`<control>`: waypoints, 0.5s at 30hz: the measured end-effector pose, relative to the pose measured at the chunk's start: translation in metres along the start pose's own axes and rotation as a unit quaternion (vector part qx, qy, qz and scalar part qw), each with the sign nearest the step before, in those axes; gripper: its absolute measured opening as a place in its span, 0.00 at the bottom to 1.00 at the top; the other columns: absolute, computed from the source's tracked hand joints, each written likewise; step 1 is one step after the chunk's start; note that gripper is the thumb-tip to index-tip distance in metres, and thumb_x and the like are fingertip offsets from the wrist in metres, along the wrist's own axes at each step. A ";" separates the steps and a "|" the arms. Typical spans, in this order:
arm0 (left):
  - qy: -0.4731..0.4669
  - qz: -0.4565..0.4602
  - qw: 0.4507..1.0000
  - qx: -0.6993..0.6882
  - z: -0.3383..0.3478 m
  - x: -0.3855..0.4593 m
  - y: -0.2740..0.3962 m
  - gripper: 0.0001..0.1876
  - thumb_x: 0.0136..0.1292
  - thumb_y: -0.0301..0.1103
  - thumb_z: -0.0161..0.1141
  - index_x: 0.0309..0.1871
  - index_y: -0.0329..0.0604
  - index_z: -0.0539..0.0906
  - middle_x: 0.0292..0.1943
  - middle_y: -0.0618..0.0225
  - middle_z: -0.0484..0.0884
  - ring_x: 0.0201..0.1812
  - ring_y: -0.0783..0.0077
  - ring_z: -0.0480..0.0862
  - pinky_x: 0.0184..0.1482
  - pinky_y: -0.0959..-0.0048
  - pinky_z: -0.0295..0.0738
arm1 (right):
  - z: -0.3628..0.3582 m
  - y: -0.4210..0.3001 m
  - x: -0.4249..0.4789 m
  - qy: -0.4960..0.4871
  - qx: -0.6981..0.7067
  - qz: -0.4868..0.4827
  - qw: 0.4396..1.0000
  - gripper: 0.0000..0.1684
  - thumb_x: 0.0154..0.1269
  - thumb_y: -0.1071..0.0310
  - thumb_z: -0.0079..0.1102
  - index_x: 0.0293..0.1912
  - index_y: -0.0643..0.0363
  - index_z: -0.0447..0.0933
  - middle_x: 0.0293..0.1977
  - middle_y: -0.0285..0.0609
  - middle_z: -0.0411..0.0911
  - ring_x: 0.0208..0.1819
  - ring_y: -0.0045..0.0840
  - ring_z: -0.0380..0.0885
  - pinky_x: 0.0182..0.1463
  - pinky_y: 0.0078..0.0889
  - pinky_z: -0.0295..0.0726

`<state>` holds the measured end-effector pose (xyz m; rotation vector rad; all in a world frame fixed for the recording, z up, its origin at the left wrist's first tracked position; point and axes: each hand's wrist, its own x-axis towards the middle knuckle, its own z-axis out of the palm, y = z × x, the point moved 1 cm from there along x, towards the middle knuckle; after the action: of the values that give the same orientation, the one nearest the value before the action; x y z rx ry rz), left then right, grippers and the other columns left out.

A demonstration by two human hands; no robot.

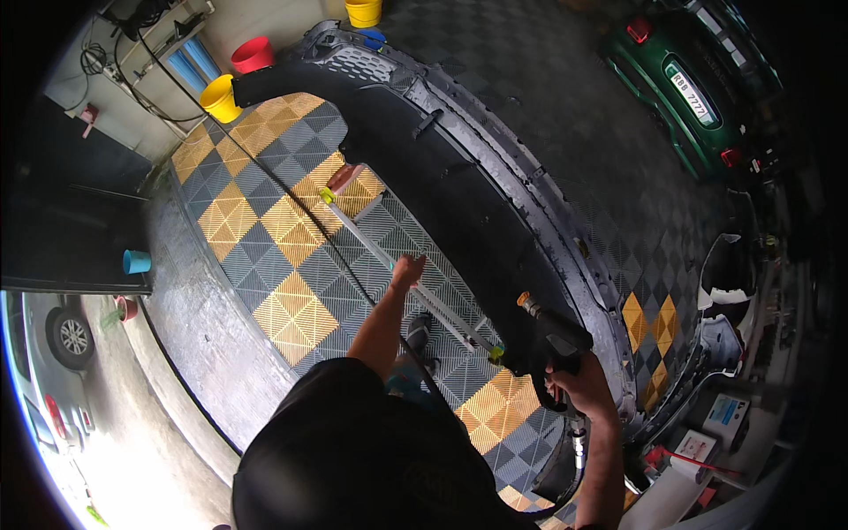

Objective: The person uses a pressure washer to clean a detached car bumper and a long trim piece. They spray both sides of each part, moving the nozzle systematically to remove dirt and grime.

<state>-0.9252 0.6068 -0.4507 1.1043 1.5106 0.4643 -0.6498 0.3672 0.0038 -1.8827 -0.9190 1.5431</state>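
My right hand (575, 383) is wrapped around the grip of a black pressure-washer spray gun (563, 336). The gun has an orange-tipped nozzle and a metal hose fitting below the grip. In front of me, a long car bumper cover (457, 179) lies with its black side and scuffed grey inner side showing. Beneath its near edge is a silver metal stand (371, 244) with yellow-green end pieces. My left hand (407, 270) is over the stand's bar with its fingers curled; whether it grips the bar is unclear.
A black hose (291, 192) crosses diagonally past my left arm. Yellow (222, 99) and red (253, 54) buckets stand near the wall. A green car (669, 86) is at upper right. Boxes (692, 454) are at lower right. Grey and yellow grid tiles (296, 318) cover the floor.
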 end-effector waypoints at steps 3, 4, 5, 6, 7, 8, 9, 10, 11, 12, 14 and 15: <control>-0.073 -0.036 0.996 0.029 -0.039 -0.001 0.007 0.31 0.66 0.56 0.60 0.35 0.26 0.81 0.24 0.51 0.83 0.23 0.59 0.86 0.26 0.63 0.82 | 0.006 0.017 0.002 0.030 0.089 0.012 0.996 0.05 0.55 0.78 0.58 0.35 0.65 0.76 0.20 0.40 0.77 0.18 0.21 0.76 0.23 0.25 0.74; -0.040 -0.039 0.997 0.059 -0.044 0.002 0.032 0.29 0.65 0.55 0.61 0.38 0.28 0.82 0.29 0.49 0.85 0.27 0.58 0.87 0.27 0.62 0.82 | 0.006 0.012 -0.001 0.050 0.099 0.006 0.994 0.03 0.55 0.78 0.57 0.33 0.65 0.76 0.20 0.40 0.77 0.17 0.22 0.77 0.23 0.25 0.74; 0.010 0.005 0.997 0.079 -0.060 0.012 0.048 0.28 0.65 0.55 0.62 0.38 0.29 0.83 0.30 0.47 0.85 0.29 0.57 0.87 0.29 0.61 0.82 | 0.008 0.007 -0.001 0.050 0.093 -0.003 0.994 0.03 0.55 0.78 0.57 0.32 0.64 0.76 0.20 0.40 0.77 0.17 0.21 0.76 0.23 0.25 0.74; 0.062 0.043 0.992 0.097 -0.077 0.024 0.059 0.28 0.64 0.54 0.62 0.39 0.29 0.83 0.32 0.45 0.85 0.31 0.55 0.87 0.31 0.60 0.82 | 0.010 0.003 -0.002 0.046 0.083 -0.008 0.995 0.02 0.55 0.79 0.56 0.31 0.64 0.75 0.20 0.40 0.77 0.17 0.21 0.76 0.23 0.25 0.74; 0.104 0.077 0.985 0.113 -0.084 0.031 0.068 0.27 0.63 0.54 0.63 0.39 0.30 0.83 0.34 0.43 0.86 0.33 0.54 0.88 0.33 0.59 0.82 | 0.012 0.004 -0.004 0.049 0.073 -0.003 0.996 0.02 0.55 0.79 0.56 0.31 0.64 0.75 0.20 0.40 0.77 0.17 0.21 0.76 0.23 0.25 0.74; 0.162 0.143 0.964 0.156 -0.094 0.041 0.079 0.26 0.62 0.53 0.63 0.39 0.30 0.84 0.32 0.43 0.85 0.35 0.49 0.87 0.37 0.56 0.82 | 0.008 0.012 -0.003 0.056 0.051 0.032 0.997 0.01 0.55 0.79 0.57 0.29 0.64 0.75 0.18 0.38 0.75 0.17 0.19 0.75 0.23 0.24 0.74; 0.188 0.169 0.959 0.124 -0.099 0.051 0.097 0.27 0.62 0.53 0.64 0.42 0.30 0.83 0.32 0.43 0.84 0.37 0.45 0.86 0.41 0.54 0.81 | 0.009 0.013 -0.006 0.063 0.074 0.032 0.995 0.02 0.55 0.79 0.57 0.30 0.64 0.76 0.18 0.38 0.74 0.17 0.19 0.74 0.23 0.24 0.74; 0.214 0.195 0.952 0.094 -0.107 0.061 0.115 0.28 0.61 0.54 0.64 0.44 0.29 0.82 0.32 0.43 0.83 0.40 0.41 0.85 0.45 0.52 0.80 | 0.011 0.008 -0.006 0.071 0.097 0.027 0.992 0.02 0.54 0.79 0.58 0.31 0.64 0.76 0.19 0.37 0.74 0.17 0.18 0.74 0.23 0.23 0.73; 0.218 0.178 0.959 -0.010 -0.119 0.077 0.131 0.32 0.61 0.56 0.63 0.49 0.28 0.79 0.35 0.42 0.81 0.43 0.38 0.83 0.50 0.50 0.78 | 0.016 0.001 -0.002 0.073 0.119 0.019 0.990 0.03 0.54 0.80 0.58 0.31 0.64 0.76 0.19 0.36 0.74 0.18 0.18 0.73 0.23 0.23 0.73; 0.285 0.130 0.949 0.044 -0.133 0.096 0.139 0.34 0.61 0.57 0.62 0.52 0.29 0.77 0.39 0.42 0.79 0.46 0.38 0.81 0.51 0.49 0.77 | 0.023 -0.009 0.002 0.089 0.130 0.034 0.987 0.05 0.54 0.81 0.60 0.33 0.64 0.77 0.20 0.35 0.74 0.18 0.17 0.73 0.23 0.22 0.73; 0.408 0.034 0.900 0.152 -0.158 0.137 0.157 0.39 0.61 0.60 0.61 0.59 0.29 0.71 0.48 0.42 0.76 0.52 0.38 0.78 0.54 0.48 0.75 | 0.043 -0.029 0.023 0.077 0.122 0.045 0.989 0.08 0.54 0.81 0.60 0.37 0.65 0.77 0.22 0.36 0.75 0.19 0.18 0.74 0.24 0.22 0.75; 0.323 -0.041 0.933 0.156 -0.159 0.151 0.183 0.44 0.59 0.62 0.62 0.65 0.30 0.66 0.63 0.42 0.68 0.65 0.39 0.70 0.64 0.45 0.68 | 0.060 -0.049 0.029 0.100 0.126 0.058 0.985 0.09 0.54 0.81 0.61 0.38 0.65 0.77 0.22 0.36 0.75 0.19 0.18 0.74 0.24 0.23 0.75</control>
<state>-0.9881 0.8644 -0.3457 1.1868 2.2621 0.5761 -0.7131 0.4198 0.0108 -1.8906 -0.5095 1.4289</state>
